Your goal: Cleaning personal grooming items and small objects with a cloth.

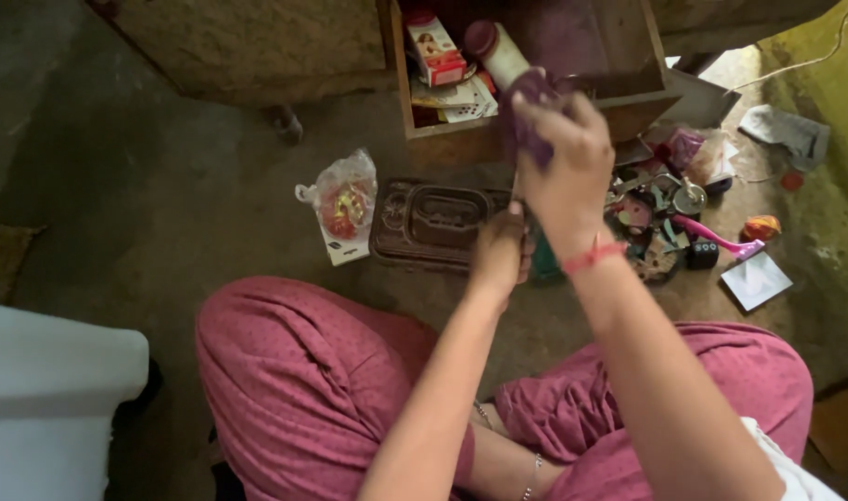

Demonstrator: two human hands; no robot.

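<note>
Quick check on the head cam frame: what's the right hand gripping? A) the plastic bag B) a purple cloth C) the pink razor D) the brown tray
B: the right hand is closed around a purple cloth, raised in front of the wooden drawer; the pink razor, brown tray and plastic bag all lie untouched on the floor.

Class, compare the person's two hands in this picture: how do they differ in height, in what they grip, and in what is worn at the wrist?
The right hand is raised high, gripping a purple cloth; the left hand sits lower, closed around something mostly hidden. The right wrist wears a red thread; the left wrist looks bare. Both are closed, in front of the wooden drawer.
</note>
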